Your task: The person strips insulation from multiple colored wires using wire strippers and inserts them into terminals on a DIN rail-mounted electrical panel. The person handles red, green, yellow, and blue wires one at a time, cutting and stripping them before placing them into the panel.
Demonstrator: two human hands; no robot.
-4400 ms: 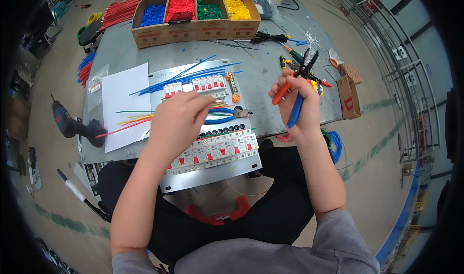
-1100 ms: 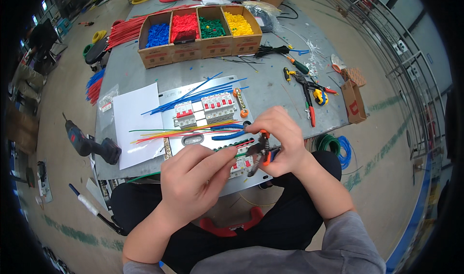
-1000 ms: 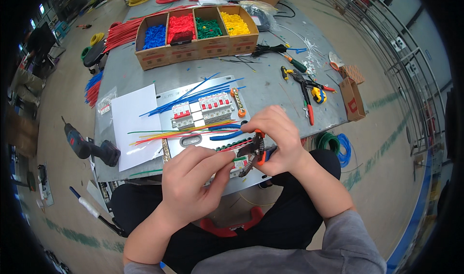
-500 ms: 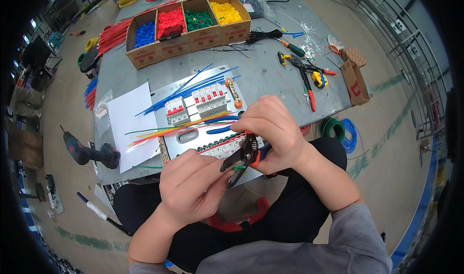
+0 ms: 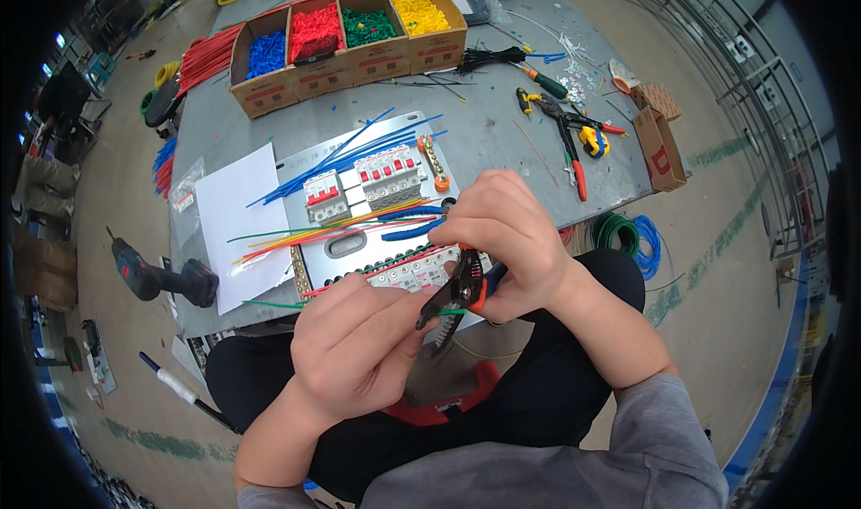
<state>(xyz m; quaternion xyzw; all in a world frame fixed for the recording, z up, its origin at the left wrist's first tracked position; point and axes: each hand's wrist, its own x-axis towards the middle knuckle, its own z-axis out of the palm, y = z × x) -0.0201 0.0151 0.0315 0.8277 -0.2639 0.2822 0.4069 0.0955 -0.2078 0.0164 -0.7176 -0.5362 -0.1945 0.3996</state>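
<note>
Head view: left hand point(image 5: 354, 348) at near center, grip closed, thumb and fingers pinched on a green wire point(image 5: 453, 312); one length of wire out to the left past the hand, short end out to the right. Right hand point(image 5: 507, 244) just to the right, grip closed around the orange and blue handles of a black-headed wire stripper point(image 5: 467, 280). Stripper jaws apart, pointed near and left, with the green wire between; contact of blades with insulation too small to tell. Both hands above the near part of a metal mounting plate point(image 5: 318, 265), partly off the near edge of the gray tabletop point(image 5: 502, 159). On the plate, far side: two breaker blocks with red switches, small block point(image 5: 326, 197) left, larger block point(image 5: 387, 175) right; blue wires point(image 5: 359, 159) laid across beyond. Near side: breaker row point(image 5: 417, 276), partly hidden by the hands. Between: mixed colored wires point(image 5: 341, 226) and blue-handled pliers point(image 5: 413, 233). To the left: white sheet point(image 5: 238, 231), then cordless drill point(image 5: 152, 276). To the right: red-handled tool point(image 5: 574, 155) beside a yellow and blue tape measure point(image 5: 594, 142). At far left: four-compartment cardboard box point(image 5: 309, 86), with blue, red, green and yellow small parts, left to right.
</note>
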